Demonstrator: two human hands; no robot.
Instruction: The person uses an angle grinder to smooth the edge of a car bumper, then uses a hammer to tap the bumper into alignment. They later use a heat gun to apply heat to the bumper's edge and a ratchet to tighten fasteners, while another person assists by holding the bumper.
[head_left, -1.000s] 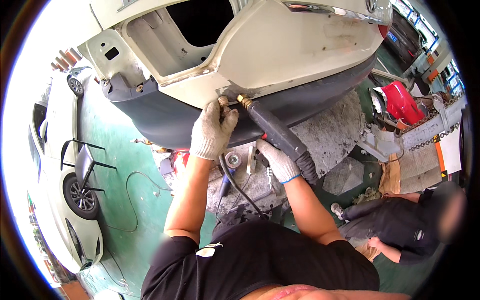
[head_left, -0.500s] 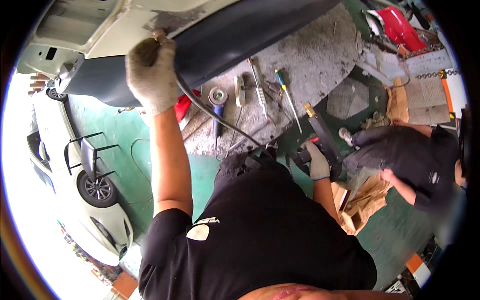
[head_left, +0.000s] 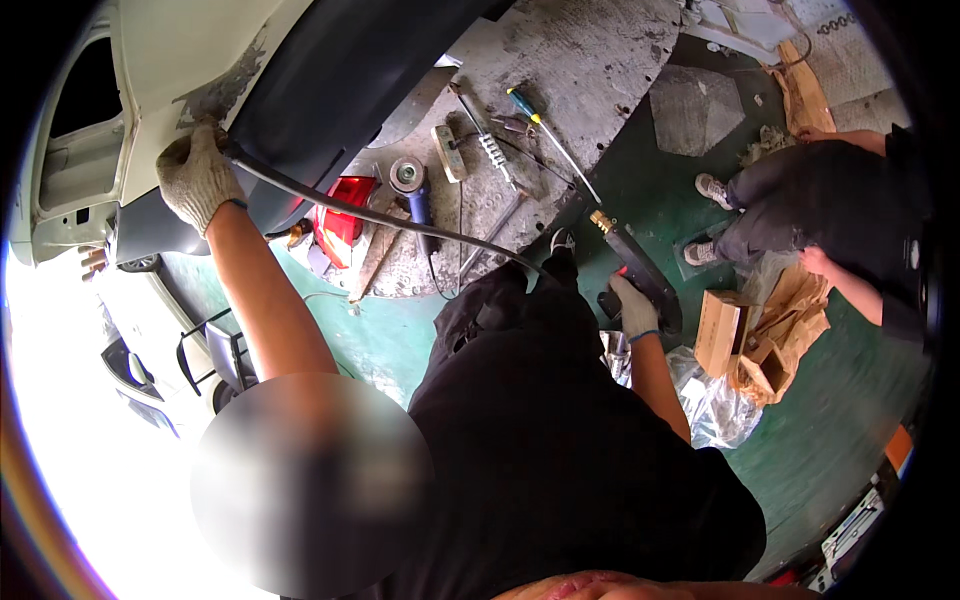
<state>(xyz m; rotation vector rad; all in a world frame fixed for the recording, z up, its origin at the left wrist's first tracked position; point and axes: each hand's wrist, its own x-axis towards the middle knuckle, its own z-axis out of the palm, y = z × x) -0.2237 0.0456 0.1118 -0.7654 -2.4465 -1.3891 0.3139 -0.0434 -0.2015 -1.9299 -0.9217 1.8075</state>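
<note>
My left hand (head_left: 198, 182), in a pale knitted glove, is raised at the car body. Its fingers are closed around the end of a thick black cable (head_left: 345, 207), at the edge of a scraped grey patch (head_left: 228, 85) on the cream panel (head_left: 165, 60). The hand hides what tips the cable. Below that patch runs a dark bumper (head_left: 350, 90). Low on the right, my gloved right hand (head_left: 634, 308) grips a black gun-shaped tool (head_left: 645, 268) with a brass tip, which points up and away from me.
A worn metal platform (head_left: 560, 55) carries a blue-bodied grinder (head_left: 412, 185), a screwdriver (head_left: 550, 140), a slide hammer (head_left: 490, 145) and a red tail light (head_left: 340, 215). On the right a co-worker (head_left: 800, 195) stands near cardboard boxes (head_left: 722, 330). A white car (head_left: 150, 340) is at left.
The view has shifted. My left hand has moved left along the car body with the cable end, its arm stretched farther out. My right hand still holds the gun-shaped tool.
</note>
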